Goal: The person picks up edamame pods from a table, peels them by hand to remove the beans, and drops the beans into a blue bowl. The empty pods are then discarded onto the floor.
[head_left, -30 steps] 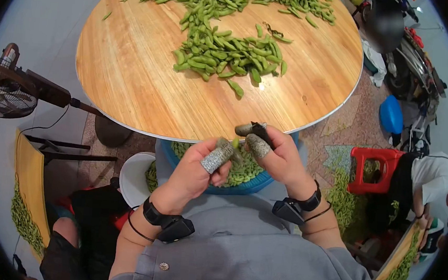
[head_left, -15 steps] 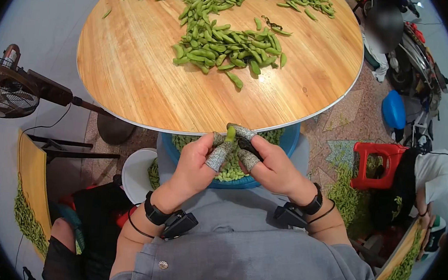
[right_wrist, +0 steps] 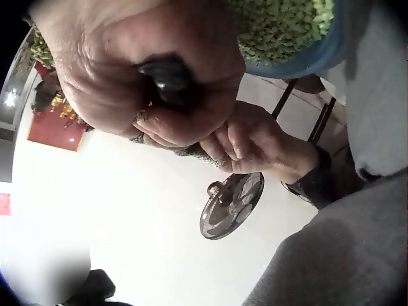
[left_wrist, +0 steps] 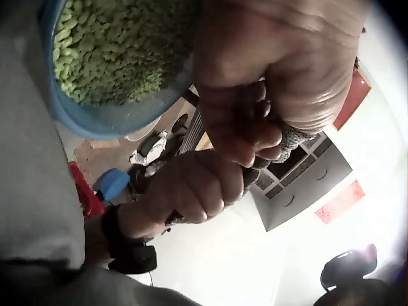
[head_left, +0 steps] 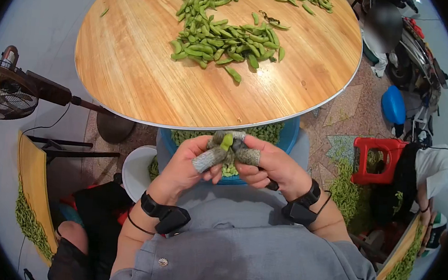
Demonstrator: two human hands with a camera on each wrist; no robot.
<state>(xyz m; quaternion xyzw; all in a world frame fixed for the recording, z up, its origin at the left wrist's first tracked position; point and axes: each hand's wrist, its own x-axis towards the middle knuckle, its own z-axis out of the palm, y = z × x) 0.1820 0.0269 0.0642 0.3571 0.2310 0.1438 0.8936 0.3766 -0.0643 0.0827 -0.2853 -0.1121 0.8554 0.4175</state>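
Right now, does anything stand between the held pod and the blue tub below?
Only the left hand and right hand, which meet at the pod, seem in the way. The table overhangs just the tub's far side.

The person wears a loose grey woven garment (head_left: 278, 255) with a small round patterned metallic button (head_left: 163, 262) at the lower left of the frame, black wristbands (head_left: 149, 204) carrying boxy black modules (head_left: 173, 221), thin black cords, and speckled grey finger wraps (head_left: 208, 161).
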